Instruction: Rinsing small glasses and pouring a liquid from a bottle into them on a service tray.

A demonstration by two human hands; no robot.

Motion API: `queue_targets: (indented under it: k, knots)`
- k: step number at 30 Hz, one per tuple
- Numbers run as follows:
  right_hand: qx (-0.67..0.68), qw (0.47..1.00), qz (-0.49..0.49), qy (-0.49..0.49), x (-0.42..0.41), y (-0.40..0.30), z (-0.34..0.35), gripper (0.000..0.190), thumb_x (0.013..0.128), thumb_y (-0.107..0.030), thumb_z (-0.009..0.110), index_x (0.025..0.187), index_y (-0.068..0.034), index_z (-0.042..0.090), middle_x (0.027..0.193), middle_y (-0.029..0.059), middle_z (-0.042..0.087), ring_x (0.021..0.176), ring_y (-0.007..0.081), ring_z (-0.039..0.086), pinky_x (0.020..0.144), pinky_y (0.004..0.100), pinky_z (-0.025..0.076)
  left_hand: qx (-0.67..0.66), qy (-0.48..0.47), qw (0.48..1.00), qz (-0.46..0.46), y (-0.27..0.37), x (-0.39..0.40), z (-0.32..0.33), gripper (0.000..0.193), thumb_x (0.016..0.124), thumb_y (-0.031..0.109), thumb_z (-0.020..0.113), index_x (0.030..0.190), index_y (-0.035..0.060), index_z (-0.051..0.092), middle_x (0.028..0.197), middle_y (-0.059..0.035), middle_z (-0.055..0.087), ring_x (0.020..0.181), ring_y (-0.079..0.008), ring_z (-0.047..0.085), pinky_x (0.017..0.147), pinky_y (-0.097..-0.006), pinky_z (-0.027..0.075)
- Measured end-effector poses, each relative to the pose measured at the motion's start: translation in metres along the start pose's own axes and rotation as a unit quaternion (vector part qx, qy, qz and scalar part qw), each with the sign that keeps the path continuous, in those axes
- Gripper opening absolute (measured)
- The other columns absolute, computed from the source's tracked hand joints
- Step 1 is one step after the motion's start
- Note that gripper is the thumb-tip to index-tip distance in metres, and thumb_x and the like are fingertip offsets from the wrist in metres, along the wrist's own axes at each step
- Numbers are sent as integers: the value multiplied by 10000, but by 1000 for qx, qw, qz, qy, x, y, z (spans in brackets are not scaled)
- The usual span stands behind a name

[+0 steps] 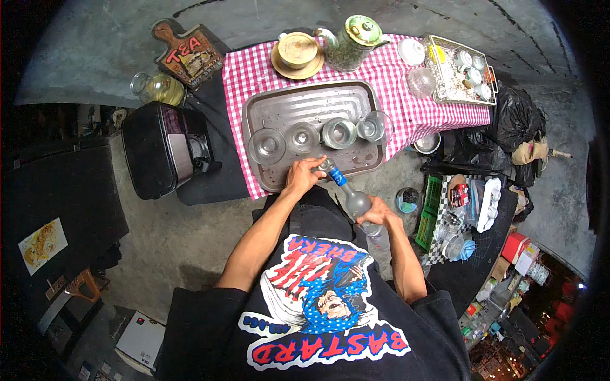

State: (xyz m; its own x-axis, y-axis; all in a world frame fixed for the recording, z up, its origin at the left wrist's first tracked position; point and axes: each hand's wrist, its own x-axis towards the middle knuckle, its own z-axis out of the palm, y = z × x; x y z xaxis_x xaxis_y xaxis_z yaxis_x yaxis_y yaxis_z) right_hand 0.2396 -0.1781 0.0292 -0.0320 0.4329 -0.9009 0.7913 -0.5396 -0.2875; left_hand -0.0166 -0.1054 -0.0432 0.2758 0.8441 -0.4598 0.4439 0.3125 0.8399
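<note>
My right hand (380, 213) grips a frosted glass bottle (357, 202) with a blue band round its neck. The bottle is tilted, its mouth towards the tray. Between the fingers of my left hand (302, 177) is a small clear cup (326, 165), right at the bottle's mouth; whether liquid is flowing cannot be seen. Beyond both hands lies a brown metal tray (305, 93) with wet spots. On it stand a wide clear glass (267, 146), a second glass (303, 137), a third (339, 133) and a taller-looking one (374, 127) near the right rim.
Behind the tray, on a checkered cloth (405, 114), are a green-lidded teapot (355, 45) and a lidded cup on a saucer (296, 52). A wire basket (457, 97) holds small cups. A black appliance (157, 150) stands left; green crates (427, 209) are right.
</note>
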Motion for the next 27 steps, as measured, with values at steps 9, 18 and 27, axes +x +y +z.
queue_targets:
  k: [9, 18, 27]
  knots:
    - [10, 1000, 17, -3, -9, -12, -3, 837, 498, -256, 828, 1264, -58, 553, 1086, 162, 663, 1040, 297, 624, 925, 371, 477, 38, 38, 997, 49, -2, 0, 2, 549, 701, 99, 806, 1210, 228, 648, 1141, -85, 678, 748, -149, 621, 702, -288, 517]
    - [13, 1000, -1, -12, -10, -13, -5, 830, 496, -250, 823, 1257, -53, 556, 1088, 160, 662, 1036, 294, 625, 921, 368, 479, 23, 42, 997, 58, -5, 0, 2, 553, 693, 111, 811, 1206, 240, 651, 1136, -87, 679, 690, -153, 602, 690, -289, 517]
    - [9, 1000, -2, -14, 0, -3, -3, 800, 500, -232, 820, 1239, -52, 571, 1062, 148, 671, 1001, 272, 634, 899, 354, 486, 20, 2, 1000, -5, 11, -2, -6, 550, 703, 157, 805, 1210, 291, 641, 1189, -66, 649, 966, -276, 657, 854, -353, 504]
